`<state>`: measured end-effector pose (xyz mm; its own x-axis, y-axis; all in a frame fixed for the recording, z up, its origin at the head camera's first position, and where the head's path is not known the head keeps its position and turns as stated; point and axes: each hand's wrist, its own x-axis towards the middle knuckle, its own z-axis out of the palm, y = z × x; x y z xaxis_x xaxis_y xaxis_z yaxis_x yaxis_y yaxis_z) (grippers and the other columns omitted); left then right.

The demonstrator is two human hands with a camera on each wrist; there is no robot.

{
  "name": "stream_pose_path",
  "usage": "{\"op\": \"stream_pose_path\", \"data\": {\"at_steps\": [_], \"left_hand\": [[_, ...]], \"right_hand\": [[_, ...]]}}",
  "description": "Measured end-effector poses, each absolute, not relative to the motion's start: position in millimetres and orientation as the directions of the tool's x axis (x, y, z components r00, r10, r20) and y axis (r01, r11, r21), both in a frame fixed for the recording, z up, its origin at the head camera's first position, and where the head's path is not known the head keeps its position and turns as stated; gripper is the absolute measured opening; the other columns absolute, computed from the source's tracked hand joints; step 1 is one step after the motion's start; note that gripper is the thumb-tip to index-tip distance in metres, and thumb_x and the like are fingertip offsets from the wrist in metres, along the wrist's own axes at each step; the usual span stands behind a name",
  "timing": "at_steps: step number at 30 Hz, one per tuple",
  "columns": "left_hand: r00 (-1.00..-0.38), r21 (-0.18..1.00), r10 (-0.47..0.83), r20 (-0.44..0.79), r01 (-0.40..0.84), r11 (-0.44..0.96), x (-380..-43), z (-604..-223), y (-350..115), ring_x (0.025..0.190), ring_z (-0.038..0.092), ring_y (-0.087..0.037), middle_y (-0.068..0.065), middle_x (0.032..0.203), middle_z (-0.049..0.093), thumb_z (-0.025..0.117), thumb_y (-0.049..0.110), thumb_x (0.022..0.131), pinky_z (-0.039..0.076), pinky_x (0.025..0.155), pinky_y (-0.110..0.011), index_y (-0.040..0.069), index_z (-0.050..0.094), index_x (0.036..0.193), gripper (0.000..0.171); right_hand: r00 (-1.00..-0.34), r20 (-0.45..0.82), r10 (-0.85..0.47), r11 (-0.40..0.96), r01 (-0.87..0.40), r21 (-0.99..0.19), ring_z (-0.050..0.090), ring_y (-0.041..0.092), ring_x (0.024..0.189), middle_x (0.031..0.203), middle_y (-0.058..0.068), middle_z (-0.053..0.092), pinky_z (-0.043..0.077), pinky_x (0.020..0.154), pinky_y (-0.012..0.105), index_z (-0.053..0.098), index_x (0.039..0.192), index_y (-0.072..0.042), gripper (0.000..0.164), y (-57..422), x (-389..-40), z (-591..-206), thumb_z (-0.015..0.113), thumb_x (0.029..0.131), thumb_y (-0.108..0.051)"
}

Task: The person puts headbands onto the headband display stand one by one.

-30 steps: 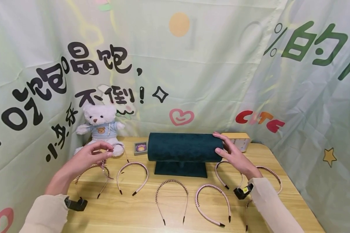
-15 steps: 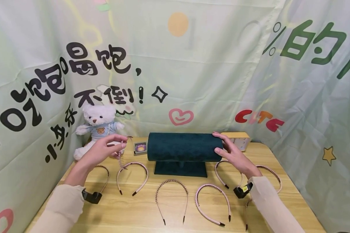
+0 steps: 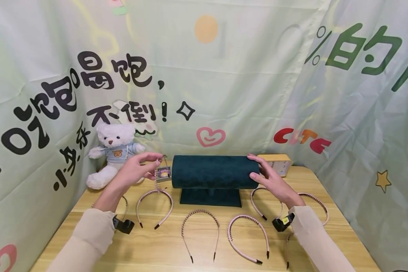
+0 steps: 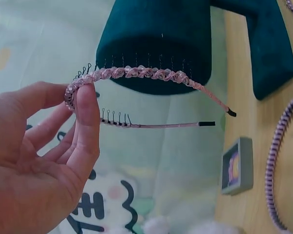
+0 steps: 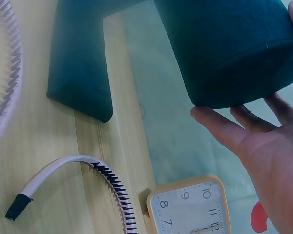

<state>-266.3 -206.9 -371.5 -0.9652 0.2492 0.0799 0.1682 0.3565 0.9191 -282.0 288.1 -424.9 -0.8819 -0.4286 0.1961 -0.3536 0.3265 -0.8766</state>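
My left hand pinches a pink headband between thumb and forefinger, at its arched top. Clear beads line the band, with small wire teeth along its inner side; its two black-tipped ends point toward the stand in the left wrist view. A dark green velvet headband stand, a horizontal roll on a foot, is just right of that hand, and the band is off its left end. At the roll's right end, my right hand holds the rim, thumb in front and fingers over the far edge.
Several headbands lie on the wooden table, among them a thin one in front and a pink one beside it. Behind are a white teddy bear, a small framed picture and a yellow clock. Printed cloth walls surround the table.
My left hand has carried the headband rightward, from in front of the teddy bear to close by the stand's left end. My right hand has stayed on the stand's right end.
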Motion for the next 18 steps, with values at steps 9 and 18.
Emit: {"op": "stream_pose_path", "data": {"at_steps": [9, 18], "left_hand": [[-0.975, 0.952, 0.214, 0.051, 0.113, 0.284, -270.4, -367.3, -187.5, 0.088, 0.071, -0.018, -0.032, 0.15, 0.06, 0.067, 0.018, 0.11, 0.066, 0.079, -0.031, -0.002, 0.054, 0.155, 0.051], [-0.977, 0.964, 0.206, 0.044, 0.095, 0.247, -274.8, -369.6, -173.5, 0.083, 0.072, -0.016, -0.031, 0.147, 0.061, 0.069, 0.016, 0.109, 0.067, 0.08, -0.031, -0.002, 0.053, 0.157, 0.054]], "right_hand": [[-0.884, 0.185, -0.43, 0.327, -0.344, -0.88, 0.021, 0.051, 0.163, 0.184, 0.006, 0.011, 0.027, 0.124, 0.078, 0.029, 0.172, -0.028, 0.061, 288.3, -281.9, -425.2, 0.054, 0.116, -0.024], [-0.889, 0.179, -0.422, 0.339, -0.338, -0.878, 0.014, 0.054, 0.165, 0.184, 0.006, 0.01, 0.022, 0.125, 0.081, 0.031, 0.171, -0.031, 0.061, 288.9, -282.5, -426.5, 0.055, 0.116, -0.025]]}}
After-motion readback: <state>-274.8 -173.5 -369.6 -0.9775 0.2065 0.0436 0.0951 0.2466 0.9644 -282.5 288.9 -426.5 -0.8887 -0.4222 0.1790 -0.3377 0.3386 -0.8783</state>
